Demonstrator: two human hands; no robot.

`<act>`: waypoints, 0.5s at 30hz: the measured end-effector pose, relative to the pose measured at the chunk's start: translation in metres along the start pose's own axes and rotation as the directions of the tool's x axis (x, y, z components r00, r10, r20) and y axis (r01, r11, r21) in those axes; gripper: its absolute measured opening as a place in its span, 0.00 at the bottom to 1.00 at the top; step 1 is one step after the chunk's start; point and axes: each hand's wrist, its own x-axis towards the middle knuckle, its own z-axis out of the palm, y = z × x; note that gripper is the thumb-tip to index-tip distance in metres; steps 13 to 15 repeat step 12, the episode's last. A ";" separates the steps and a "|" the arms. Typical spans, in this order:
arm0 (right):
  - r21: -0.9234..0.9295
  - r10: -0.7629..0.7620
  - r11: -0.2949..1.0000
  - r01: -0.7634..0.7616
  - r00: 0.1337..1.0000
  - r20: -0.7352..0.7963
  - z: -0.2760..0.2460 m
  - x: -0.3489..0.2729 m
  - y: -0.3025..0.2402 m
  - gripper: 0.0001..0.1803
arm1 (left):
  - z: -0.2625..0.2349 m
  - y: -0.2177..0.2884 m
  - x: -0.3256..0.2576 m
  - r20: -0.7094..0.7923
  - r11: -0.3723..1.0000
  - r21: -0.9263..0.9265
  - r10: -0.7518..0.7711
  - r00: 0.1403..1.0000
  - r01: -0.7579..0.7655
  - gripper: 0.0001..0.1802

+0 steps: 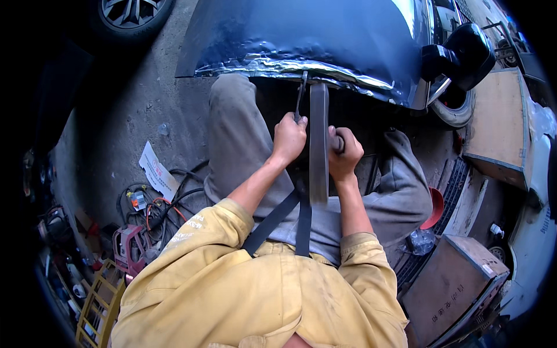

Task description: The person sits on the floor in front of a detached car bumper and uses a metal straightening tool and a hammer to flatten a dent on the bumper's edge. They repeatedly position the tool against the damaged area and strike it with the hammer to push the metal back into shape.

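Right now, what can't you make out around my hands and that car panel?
Head view only:
- Tool tip: the thin tool in the left hand ends under the panel's bare-metal edge.
- Right hand: what it grips is hidden by its fingers and the flat bar.
- Under the panel: deep shadow.
- Floor clutter at lower left: too small and bent by the lens.

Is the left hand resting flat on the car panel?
No, the left hand is closed around a thin metal tool below the panel.
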 end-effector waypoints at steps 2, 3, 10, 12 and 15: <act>-0.009 -0.085 0.996 0.085 0.996 -0.037 0.000 -0.001 0.017 0.09 | -0.001 0.002 0.003 0.019 0.999 -0.032 0.009 1.000 -0.008 0.15; -0.100 -0.058 0.994 0.055 0.998 -0.032 0.004 -0.010 0.042 0.09 | 0.001 -0.004 0.002 -0.002 0.994 -0.055 0.090 0.996 -0.090 0.15; 0.009 0.069 0.998 -0.069 0.998 -0.003 0.002 -0.005 -0.004 0.06 | 0.002 -0.014 -0.001 0.012 0.996 -0.052 0.072 0.997 -0.071 0.14; 0.125 -0.121 0.982 0.139 0.982 -0.147 0.002 -0.005 0.005 0.06 | 0.001 -0.011 0.001 0.062 0.998 -0.064 -0.006 0.998 0.010 0.14; 0.125 -0.121 0.982 0.139 0.982 -0.147 0.002 -0.005 0.005 0.06 | 0.001 -0.011 0.001 0.062 0.998 -0.064 -0.006 0.998 0.010 0.14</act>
